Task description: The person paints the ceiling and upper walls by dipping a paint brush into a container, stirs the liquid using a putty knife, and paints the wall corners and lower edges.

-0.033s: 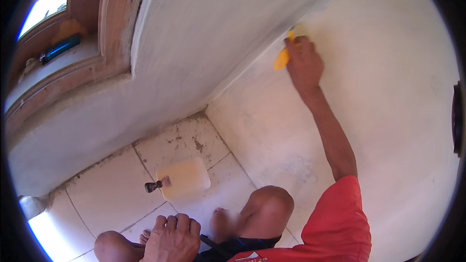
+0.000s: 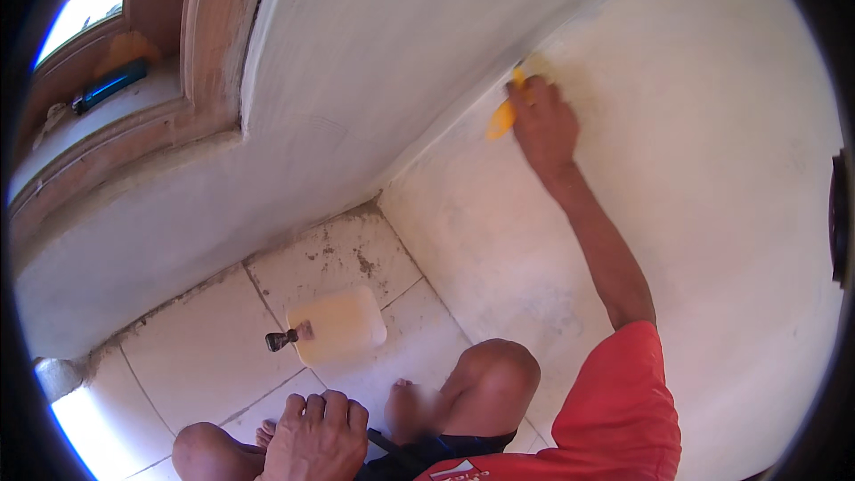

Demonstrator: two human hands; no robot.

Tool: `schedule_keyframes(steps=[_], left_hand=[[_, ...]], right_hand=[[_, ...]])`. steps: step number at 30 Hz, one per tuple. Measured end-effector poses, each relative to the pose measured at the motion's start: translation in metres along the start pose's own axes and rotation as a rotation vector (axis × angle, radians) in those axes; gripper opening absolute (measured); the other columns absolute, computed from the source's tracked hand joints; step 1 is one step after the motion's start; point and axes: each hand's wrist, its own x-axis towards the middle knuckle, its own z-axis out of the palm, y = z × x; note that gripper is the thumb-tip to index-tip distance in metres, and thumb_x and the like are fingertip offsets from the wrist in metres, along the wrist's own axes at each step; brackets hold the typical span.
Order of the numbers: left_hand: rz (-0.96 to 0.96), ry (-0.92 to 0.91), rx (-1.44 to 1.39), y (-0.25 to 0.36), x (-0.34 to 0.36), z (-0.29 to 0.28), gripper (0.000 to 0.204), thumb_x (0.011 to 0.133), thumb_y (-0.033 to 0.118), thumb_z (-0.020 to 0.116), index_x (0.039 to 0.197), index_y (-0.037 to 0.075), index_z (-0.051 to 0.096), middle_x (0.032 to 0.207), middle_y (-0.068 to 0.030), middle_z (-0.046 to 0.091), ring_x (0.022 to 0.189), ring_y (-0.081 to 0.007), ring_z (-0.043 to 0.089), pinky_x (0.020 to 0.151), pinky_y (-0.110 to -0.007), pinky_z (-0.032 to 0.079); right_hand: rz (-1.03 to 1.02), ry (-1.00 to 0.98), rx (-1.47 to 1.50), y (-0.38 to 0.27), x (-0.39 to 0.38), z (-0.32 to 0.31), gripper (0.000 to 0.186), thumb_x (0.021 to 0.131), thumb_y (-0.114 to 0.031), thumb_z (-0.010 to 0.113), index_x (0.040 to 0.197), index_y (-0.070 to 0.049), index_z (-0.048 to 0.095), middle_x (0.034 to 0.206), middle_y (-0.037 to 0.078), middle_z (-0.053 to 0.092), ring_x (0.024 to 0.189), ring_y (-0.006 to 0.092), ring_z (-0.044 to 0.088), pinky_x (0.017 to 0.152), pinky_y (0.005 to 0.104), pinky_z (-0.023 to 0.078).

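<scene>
My right hand (image 2: 546, 129) is closed round a yellow-handled tool (image 2: 501, 119), held against the pale wall where two walls meet. The tool's working end is too blurred to name. Down at the lower edge, my left hand (image 2: 319, 436) is curled beside my knee, knuckles up. What its fingers hold, if anything, is hidden; a thin black piece (image 2: 385, 441) shows just to its right. On the floor ahead stands a translucent, pale yellow container (image 2: 346, 325). A dark-handled brush (image 2: 281, 339) leans over its left rim.
Large white floor tiles (image 2: 200, 347) have dark specks near the corner. At the upper left, a blue cylindrical object (image 2: 113, 86) lies on the ledge of a brown wooden window frame (image 2: 209, 44). A dark fixture (image 2: 839, 218) is on the wall at far right.
My right hand and the yellow-handled tool have moved a little down and to the left along the wall corner. My left hand and the container have stayed in place.
</scene>
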Motion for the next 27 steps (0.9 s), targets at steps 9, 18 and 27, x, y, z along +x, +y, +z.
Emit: schedule_keyframes(steps=[9,18,27], left_hand=[[-0.122,-0.093,-0.020,0.006,-0.006,-0.014,0.034,0.076,0.023,0.073,0.100,0.004,0.058,0.095,-0.0108,0.059,0.089,-0.0245,0.063,0.081,-0.039,0.046],[-0.159,-0.278,-0.017,0.003,-0.002,-0.018,0.040,0.081,0.028,0.072,0.108,0.001,0.059,0.101,-0.0138,0.060,0.097,-0.0267,0.063,0.086,-0.040,0.047],[-0.145,-0.332,-0.018,-0.004,0.015,-0.014,0.041,0.082,0.025,0.070,0.113,0.001,0.057,0.106,-0.0145,0.060,0.101,-0.0259,0.060,0.087,-0.039,0.045]], right_hand=[[-0.124,-0.333,0.263,-0.156,-0.089,0.079,0.019,0.079,-0.014,0.065,0.095,-0.006,0.064,0.098,0.008,0.052,0.085,0.0216,0.057,0.056,0.0320,0.054],[0.371,-0.557,0.684,-0.187,-0.102,0.098,0.021,0.083,-0.013,0.065,0.103,-0.005,0.063,0.106,0.015,0.062,0.085,0.0322,0.066,0.063,0.0443,0.055],[0.254,0.040,0.281,-0.102,-0.050,0.041,0.024,0.072,-0.011,0.070,0.096,-0.016,0.066,0.096,0.003,0.053,0.079,0.0214,0.060,0.054,0.0309,0.051]])
